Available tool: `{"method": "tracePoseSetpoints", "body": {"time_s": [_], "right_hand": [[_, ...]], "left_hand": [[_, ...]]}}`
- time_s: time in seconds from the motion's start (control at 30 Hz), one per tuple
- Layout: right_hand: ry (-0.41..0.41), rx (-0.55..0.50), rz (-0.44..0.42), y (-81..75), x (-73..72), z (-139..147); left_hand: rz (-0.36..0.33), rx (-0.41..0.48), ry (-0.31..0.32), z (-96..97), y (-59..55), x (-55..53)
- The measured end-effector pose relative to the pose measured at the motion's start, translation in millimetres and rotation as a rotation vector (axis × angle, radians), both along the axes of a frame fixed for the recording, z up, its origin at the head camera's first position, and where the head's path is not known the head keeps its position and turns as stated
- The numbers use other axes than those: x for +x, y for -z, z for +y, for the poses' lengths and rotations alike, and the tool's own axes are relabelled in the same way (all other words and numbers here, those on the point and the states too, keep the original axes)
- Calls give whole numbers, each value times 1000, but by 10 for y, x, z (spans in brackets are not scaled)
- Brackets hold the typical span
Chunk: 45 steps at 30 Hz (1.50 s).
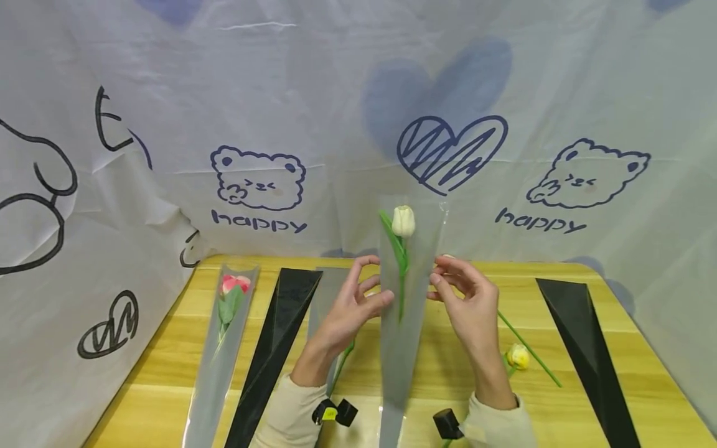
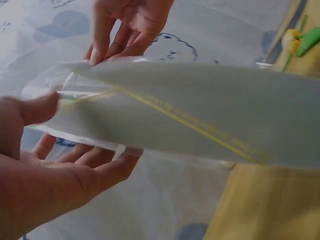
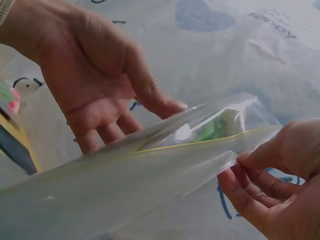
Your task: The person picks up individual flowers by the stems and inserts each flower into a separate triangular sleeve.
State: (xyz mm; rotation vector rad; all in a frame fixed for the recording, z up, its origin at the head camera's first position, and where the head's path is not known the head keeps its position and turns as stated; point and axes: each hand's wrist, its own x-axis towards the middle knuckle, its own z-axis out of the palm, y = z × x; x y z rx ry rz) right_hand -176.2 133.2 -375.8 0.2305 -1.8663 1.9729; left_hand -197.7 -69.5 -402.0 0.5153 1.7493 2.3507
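Observation:
Upright in front of me stands a long, tapering translucent flower sleeve (image 1: 417,323) with a white tulip (image 1: 403,222) inside. Its green leaf and stem run down the sleeve. My left hand (image 1: 347,311) holds the left edge, thumb at the front and fingers behind. On the opposite edge my right hand (image 1: 467,298) pinches the film between thumb and fingers. A yellow-printed border crosses the sleeve (image 2: 200,110) in the left wrist view. In the right wrist view, the pinching right hand (image 3: 270,185) is close to the sleeve's mouth.
Left on the wooden table (image 1: 162,373) lie a sleeved pink tulip (image 1: 234,285), a black sleeve (image 1: 274,342) and a grey sleeve (image 1: 325,292). To the right are a yellow tulip (image 1: 518,356) and another black sleeve (image 1: 588,348). White printed cloth (image 1: 336,112) hangs behind.

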Motion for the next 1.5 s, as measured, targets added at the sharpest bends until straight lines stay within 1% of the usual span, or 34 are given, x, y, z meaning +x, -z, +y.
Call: {"method": "tracePoseSetpoints", "body": {"time_s": [0.03,0.07,0.13,0.2,0.27,0.3,0.33,0.43,0.5,0.57,0.63,0.67,0.73,0.8,0.87,0.97,1.0,1.1,1.17,1.2,1.23,1.27,1.33,1.4,1.43,1.47,1.5], "right_hand": [[-1,-5,-8,18,-21,10],[-4,-2,-22,34,-40,22],[-25,13,-58,54,-68,62],[-37,52,-103,53,-79,132],[-14,96,-149,38,-77,243],[11,114,-164,32,-74,316],[53,134,-174,31,-70,398],[216,222,-214,84,-66,677],[323,331,-265,166,-70,861],[401,454,-341,268,-73,1019],[425,553,-423,379,-71,1143],[423,589,-459,435,-71,1193],[392,631,-518,541,-77,1275],[351,655,-561,641,-96,1337],[322,684,-598,723,-132,1378],[281,723,-647,807,-183,1416],[270,733,-661,823,-194,1424],[240,753,-695,847,-207,1458],[235,758,-707,853,-203,1485],[235,762,-712,856,-201,1501],[235,764,-715,860,-199,1517],[233,767,-720,867,-199,1533],[222,772,-727,883,-205,1561],[206,778,-728,903,-221,1583],[197,782,-724,913,-230,1591],[189,789,-718,925,-241,1596],[186,794,-710,938,-251,1596]], "left_hand": [[-1,-19,25,13,17,-4],[0,-40,30,28,36,-11],[-6,-68,-1,64,76,-26],[-22,-95,-51,97,127,-44],[-47,-127,-91,132,199,-67],[-59,-140,-101,151,242,-79],[-71,-156,-107,174,291,-91],[-106,-229,-119,256,473,-129],[-130,-278,-127,313,607,-145],[-138,-345,-143,361,724,-147],[-121,-428,-170,395,810,-138],[-98,-482,-190,408,837,-132],[-50,-593,-222,427,868,-115],[-1,-707,-239,445,885,-108],[42,-797,-240,459,896,-111],[102,-890,-211,451,887,-116],[106,-912,-196,437,866,-114],[118,-964,-152,332,717,-113],[114,-983,-135,192,582,-128],[106,-985,-140,98,509,-139],[113,-987,-164,-18,445,-156],[107,-994,-204,-144,391,-175],[96,-1043,-316,-430,330,-205],[41,-1145,-428,-711,317,-228],[-1,-1200,-465,-840,329,-238],[-52,-1253,-484,-956,352,-249],[-87,-1305,-487,-1058,383,-262]]}}
